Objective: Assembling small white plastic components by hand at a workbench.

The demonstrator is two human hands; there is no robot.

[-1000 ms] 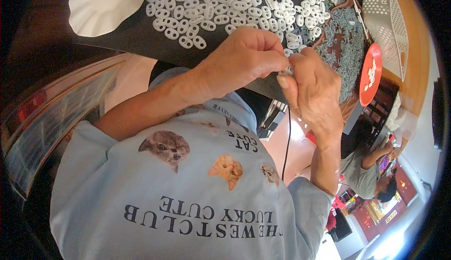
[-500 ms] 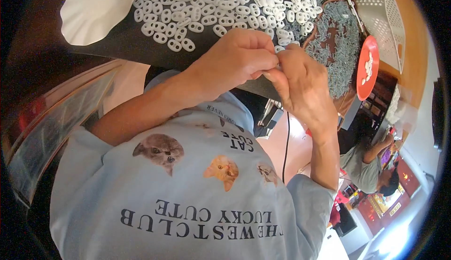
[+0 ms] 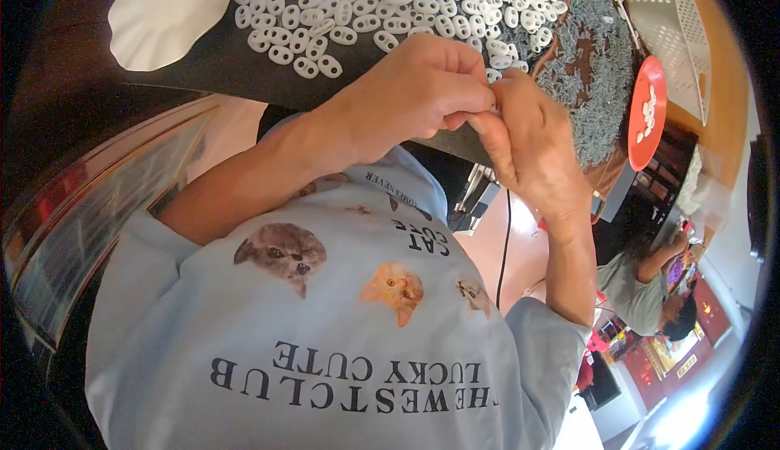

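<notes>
Holds small pale piece [image 3: 494, 110] in pinch of right hand [image 3: 540, 141], mostly hidden; meets it with left hand [image 3: 426, 88], fingertips together, contents impossible to tell. Exposes less of piece than a second ago, suggesting closer fingertip work. Beyond grip, shows white two-holed pieces [image 3: 366, 22]; rightward, small grey parts [image 3: 597, 125], then red plate [image 3: 652, 76].

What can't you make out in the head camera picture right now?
Head view: whatever the left hand and right hand may be pinching, hidden by the hands themselves.
Head view: the far part of the white two-holed pieces and of the wavy-edged white dish, cut off by the top edge.
Head view: the grey pieces' exact shape, too small.
</notes>
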